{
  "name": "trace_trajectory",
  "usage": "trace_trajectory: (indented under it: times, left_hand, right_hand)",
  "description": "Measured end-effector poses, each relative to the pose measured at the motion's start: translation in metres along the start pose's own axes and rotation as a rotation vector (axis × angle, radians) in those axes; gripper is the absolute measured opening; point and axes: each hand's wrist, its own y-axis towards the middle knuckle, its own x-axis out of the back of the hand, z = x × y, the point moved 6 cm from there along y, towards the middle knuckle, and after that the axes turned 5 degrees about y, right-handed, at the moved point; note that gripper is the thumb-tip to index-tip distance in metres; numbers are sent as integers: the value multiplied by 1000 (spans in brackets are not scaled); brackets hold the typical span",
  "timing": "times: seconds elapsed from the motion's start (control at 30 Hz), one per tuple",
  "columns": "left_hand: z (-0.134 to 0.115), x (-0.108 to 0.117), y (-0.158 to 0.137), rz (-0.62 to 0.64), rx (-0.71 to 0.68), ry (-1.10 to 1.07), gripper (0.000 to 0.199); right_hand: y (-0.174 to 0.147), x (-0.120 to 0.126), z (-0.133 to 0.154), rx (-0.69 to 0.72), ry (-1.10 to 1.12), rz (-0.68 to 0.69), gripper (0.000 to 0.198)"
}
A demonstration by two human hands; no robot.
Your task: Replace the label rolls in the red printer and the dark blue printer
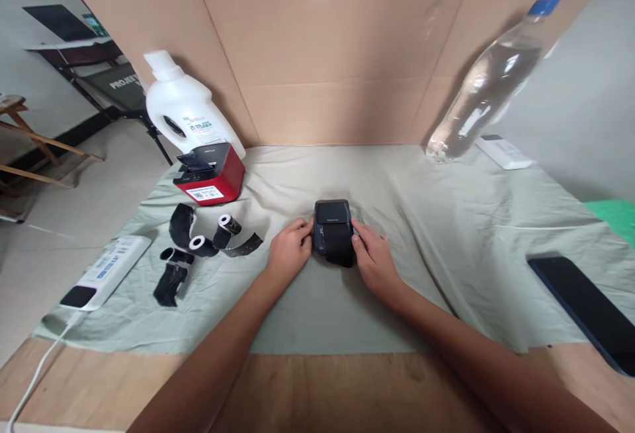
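A small black portable printer (332, 211) sits on the cloth in the middle, with a strip of black paper (338, 244) hanging over its front. Its left side is gripped by my left hand (292, 248), fingers curled in. My right hand (374, 254) presses against the right side with thumb and fingers. To the left lie several loose rolls of black paper with white cores, among them one roll (229, 225) with its tail unrolled to the right. Behind them stands a red and black label printer (213, 178), a dark strip sticking out of its top.
A white detergent jug (183, 106) and a clear bottle with a blue cap (489, 86) lean by the cardboard backdrop (322, 56). White power strips (112, 264) lie at left and back right. A phone (583, 307) rests at right on the grey-green cloth (307, 327).
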Motion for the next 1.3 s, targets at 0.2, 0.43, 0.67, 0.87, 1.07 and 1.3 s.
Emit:
trace_trajectory:
  times: [0.2, 0.43, 0.67, 0.87, 1.07, 1.3]
  left_hand:
    - [-1, 0, -1, 43, -53, 137, 49]
    - [9, -1, 4, -55, 13, -234, 39]
    - [8, -7, 5, -81, 16, -441, 42]
    - [6, -11, 3, -86, -32, -389, 44]
    - [7, -11, 5, -63, -15, -360, 44]
    - [8, -11, 4, -69, -18, -393, 44]
  right_hand:
    - [2, 2, 0, 3, 51, -14, 45]
    - [3, 4, -2, 28, 125, -50, 42]
    - [2, 2, -1, 77, 115, -78, 44]
    - [21, -2, 7, 134, 83, 33, 51]
    - [39, 5, 5, 2, 177, -49, 52]
    - [19, 2, -2, 34, 185, -153, 46]
